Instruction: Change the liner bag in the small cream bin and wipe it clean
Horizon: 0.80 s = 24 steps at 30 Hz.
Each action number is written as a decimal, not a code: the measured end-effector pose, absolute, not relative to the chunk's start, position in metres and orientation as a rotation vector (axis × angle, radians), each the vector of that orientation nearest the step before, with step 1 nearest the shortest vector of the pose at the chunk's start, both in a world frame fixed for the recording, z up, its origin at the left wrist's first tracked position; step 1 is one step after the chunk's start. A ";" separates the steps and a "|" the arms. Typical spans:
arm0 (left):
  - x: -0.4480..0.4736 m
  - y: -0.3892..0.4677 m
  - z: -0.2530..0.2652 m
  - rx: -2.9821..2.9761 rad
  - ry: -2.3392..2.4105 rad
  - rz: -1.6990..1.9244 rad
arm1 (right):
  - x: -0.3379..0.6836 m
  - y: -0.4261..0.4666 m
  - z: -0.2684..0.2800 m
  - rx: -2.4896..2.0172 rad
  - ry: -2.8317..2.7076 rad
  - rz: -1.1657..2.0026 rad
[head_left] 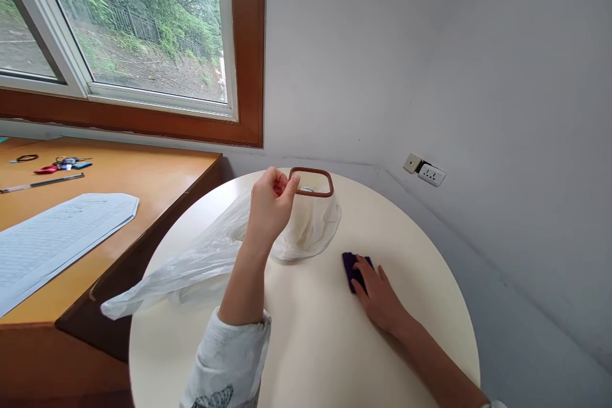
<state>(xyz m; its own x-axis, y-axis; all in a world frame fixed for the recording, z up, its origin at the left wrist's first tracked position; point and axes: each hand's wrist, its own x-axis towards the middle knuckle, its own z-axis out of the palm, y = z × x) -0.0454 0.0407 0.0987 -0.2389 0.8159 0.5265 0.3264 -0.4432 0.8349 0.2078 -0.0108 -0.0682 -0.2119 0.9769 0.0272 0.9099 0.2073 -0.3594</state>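
Note:
My left hand (pixel 272 204) is closed in a pinch on the left side of a brown rounded-square rim (pixel 312 195). Below that rim spreads whitish, thin, see-through material (pixel 310 223), wider at its base on the table. What the whole thing is I cannot make out. A crumpled clear plastic bag (pixel 191 271) lies to its left, partly behind my left forearm. On the right, my right hand (pixel 380 296) rests on a folded dark purple cloth (pixel 350 271), with its fingers spread over the cloth and pressing it to the table.
Both hands work over a round cream table (pixel 306 344). To the left stands a wooden desk (pixel 162 169) with written papers (pixel 62 239), a pen (pixel 43 183) and keys (pixel 64 164). A wall socket (pixel 431 174) is at the back right, and a window (pixel 143 32) at the left.

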 end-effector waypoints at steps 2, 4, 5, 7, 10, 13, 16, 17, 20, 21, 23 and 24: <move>-0.045 0.041 0.099 1.636 1.367 1.708 | 0.187 -0.014 -0.061 -1.728 -2.305 0.433; -0.045 0.041 0.099 1.636 1.363 1.706 | 0.169 -0.017 -0.056 -1.641 -2.370 0.463; -0.045 0.041 0.099 1.635 1.361 1.708 | 0.160 -0.017 -0.054 -1.593 -2.400 0.474; -0.045 0.042 0.099 1.635 1.362 1.708 | 0.144 -0.018 -0.053 -1.509 -2.452 0.489; -0.045 0.042 0.098 1.635 1.377 1.703 | 0.123 -0.015 -0.054 -1.451 -2.513 0.504; -0.044 0.043 0.098 1.640 1.382 1.702 | 0.106 -0.012 -0.053 -1.395 -2.569 0.496; -0.044 0.043 0.098 1.647 1.375 1.703 | 0.092 -0.010 -0.051 -1.318 -2.603 0.470; -0.044 0.043 0.098 1.649 1.378 1.701 | 0.088 -0.010 -0.051 -1.301 -2.608 0.461; -0.044 0.043 0.097 1.654 1.395 1.695 | 0.077 -0.008 -0.051 -1.277 -2.608 0.436; -0.044 0.043 0.097 1.655 1.399 1.694 | 0.074 -0.007 -0.052 -1.272 -2.605 0.432; -0.044 0.043 0.097 1.655 1.400 1.698 | 0.070 -0.006 -0.054 -1.262 -2.596 0.429; -0.043 0.044 0.097 1.654 1.399 1.700 | 0.068 -0.006 -0.056 -1.258 -2.587 0.426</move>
<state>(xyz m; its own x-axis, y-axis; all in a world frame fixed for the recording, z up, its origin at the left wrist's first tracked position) -0.0435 0.0436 0.0971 -0.2311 0.8210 0.5221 0.3545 -0.4287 0.8310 0.0682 -0.0057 -0.0557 -0.6037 0.7931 0.0809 0.7253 0.5885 -0.3572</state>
